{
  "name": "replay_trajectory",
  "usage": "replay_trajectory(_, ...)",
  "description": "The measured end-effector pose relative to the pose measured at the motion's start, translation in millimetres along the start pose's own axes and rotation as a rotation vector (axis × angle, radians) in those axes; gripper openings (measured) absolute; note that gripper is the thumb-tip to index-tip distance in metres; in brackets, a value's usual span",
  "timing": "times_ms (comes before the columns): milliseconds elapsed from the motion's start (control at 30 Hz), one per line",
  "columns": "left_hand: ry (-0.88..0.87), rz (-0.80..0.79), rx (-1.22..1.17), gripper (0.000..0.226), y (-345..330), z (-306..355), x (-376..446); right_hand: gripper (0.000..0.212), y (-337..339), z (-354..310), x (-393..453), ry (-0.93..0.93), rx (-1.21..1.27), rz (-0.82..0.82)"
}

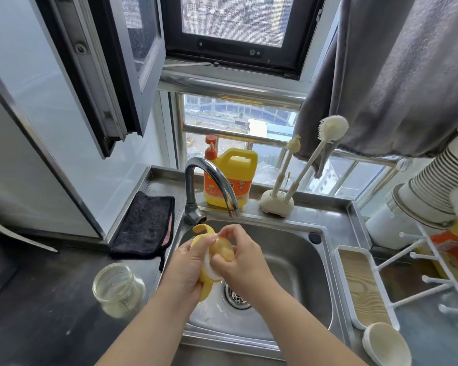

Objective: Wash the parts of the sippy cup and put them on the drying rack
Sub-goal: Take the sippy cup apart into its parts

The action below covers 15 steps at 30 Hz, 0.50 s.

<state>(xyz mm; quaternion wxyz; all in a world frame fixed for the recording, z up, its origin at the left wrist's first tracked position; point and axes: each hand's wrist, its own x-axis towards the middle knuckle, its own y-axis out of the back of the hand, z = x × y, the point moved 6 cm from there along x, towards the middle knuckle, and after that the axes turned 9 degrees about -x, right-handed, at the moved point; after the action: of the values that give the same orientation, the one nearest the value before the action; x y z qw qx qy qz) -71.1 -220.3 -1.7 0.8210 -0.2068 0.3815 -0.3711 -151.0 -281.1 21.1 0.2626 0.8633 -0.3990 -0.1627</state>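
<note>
Over the sink (288,244), both hands work on the yellow lid (205,283) of the sippy cup. The left hand (188,270) wraps its grip around the lid's body from the left, thumb lying across the top near a curved yellow handle (202,229) that sticks up toward the tap (209,178). The right hand (242,256) has its grip curled and pinching a translucent, amber-tinted spout piece (224,250) seated on the lid's white inner ring (209,265); whether the piece is fully attached or partly lifted I cannot tell. The lid sits just above and left of the drain (236,295), below the tap's mouth. No stream of water is plainly visible.

On the dark bench (50,313) left of the sink, a clear cup (117,287) lies tilted with its open mouth toward the camera, well apart from the hands. Behind it a black cloth (146,225) is draped at the sink's left edge.

On the ledge behind the sink stand a yellow soap jug (234,178) with an orange pump and a cream holder (276,204) with two brushes (325,138) leaning right. Right of the sink, a white drying rack (431,281) with pegs stands beside a wood-lined white tray (360,286). A cream cap (386,344) lies at the tray's near end. Stacked paper cups (439,175) lean at the far right, under a grey curtain (394,75).
</note>
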Motion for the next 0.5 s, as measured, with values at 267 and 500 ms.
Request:
replay_trajectory(267,-0.24,0.192,0.013,0.025,9.3,2.9,1.9,0.032,-12.7,-4.3,-7.6,-0.039,0.056,0.218)
replay_trajectory(500,-0.318,0.314,0.006,0.02,16.0,10.0,2.5,0.028,-16.2,-22.7,-5.1,0.058,0.003,0.38)
